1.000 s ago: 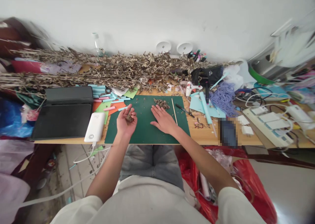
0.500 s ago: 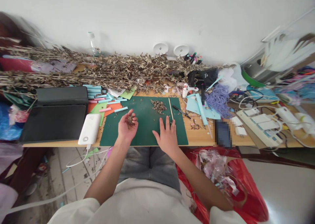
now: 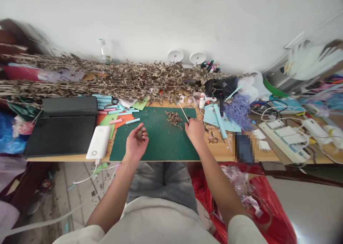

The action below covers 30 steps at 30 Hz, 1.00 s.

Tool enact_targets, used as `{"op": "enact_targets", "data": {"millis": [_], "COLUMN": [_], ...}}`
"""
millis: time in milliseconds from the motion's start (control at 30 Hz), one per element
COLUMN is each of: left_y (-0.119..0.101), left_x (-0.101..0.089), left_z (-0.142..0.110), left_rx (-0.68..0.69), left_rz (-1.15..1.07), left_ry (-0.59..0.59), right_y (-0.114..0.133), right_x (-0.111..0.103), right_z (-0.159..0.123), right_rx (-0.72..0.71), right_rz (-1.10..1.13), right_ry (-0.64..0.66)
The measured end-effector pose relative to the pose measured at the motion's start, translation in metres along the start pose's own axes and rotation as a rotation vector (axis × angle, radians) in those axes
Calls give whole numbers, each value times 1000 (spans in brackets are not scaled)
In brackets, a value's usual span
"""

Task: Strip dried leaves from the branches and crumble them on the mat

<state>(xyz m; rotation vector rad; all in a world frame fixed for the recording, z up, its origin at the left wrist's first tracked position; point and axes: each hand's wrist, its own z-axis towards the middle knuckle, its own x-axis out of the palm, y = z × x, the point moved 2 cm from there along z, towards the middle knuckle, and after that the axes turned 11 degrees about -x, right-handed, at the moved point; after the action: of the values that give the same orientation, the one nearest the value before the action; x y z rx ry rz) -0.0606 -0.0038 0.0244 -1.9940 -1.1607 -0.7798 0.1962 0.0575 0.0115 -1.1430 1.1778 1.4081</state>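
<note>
My left hand is turned palm up over the left part of the green cutting mat. Its fingers curl around a small clump of crumbled dried leaves. Farther right, my right hand has its fingers closed on the near end of a thin pale stick, which slants away toward the back of the table. Between the two hands, closer to the right one, lies a small heap of dried leaf bits on the mat.
Bundles of dried stems stretch along the back. On the left are a black tablet case, a white power bank and pale blue tubes. A glue gun, purple yarn and a power strip stand right.
My right hand has moved right from lying spread on the mat and closed on the stick, whose far end has swung left. My left hand still cups the leaves.
</note>
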Motion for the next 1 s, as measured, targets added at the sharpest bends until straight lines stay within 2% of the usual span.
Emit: {"op": "enact_targets", "data": {"millis": [233, 367, 433, 500, 600, 667, 767, 900, 1000], "left_y": [3, 2, 2, 2, 3, 4, 4, 2, 0], "left_x": [-1, -5, -5, -5, -4, -4, -6, -9, -10], "left_z": [-12, -13, -13, -12, -11, -11, -13, -16, -18], "left_rx": [16, 27, 26, 26, 26, 18, 6, 7, 15], "left_rz": [33, 31, 32, 38, 44, 41, 29, 16, 11], "left_ry": [-13, -31, -38, -31, -23, -25, -29, -30, -37], "right_y": [1, -9, -14, -14, -9, -9, -16, -32, -38], "right_x": [1, -16, -24, -26, -20, -13, -4, 1, 3], "right_z": [13, -10, -32, -55, -79, -83, -65, -18, 8], "right_rx": [24, -6, -100, -301, -630, -736, -742, -689, -676], "right_rz": [-81, -128, -134, -118, -123, -155, -197, -240, -224], "right_ry": [92, -7, -72, -84, -14, 39, 87, 127, 111]}}
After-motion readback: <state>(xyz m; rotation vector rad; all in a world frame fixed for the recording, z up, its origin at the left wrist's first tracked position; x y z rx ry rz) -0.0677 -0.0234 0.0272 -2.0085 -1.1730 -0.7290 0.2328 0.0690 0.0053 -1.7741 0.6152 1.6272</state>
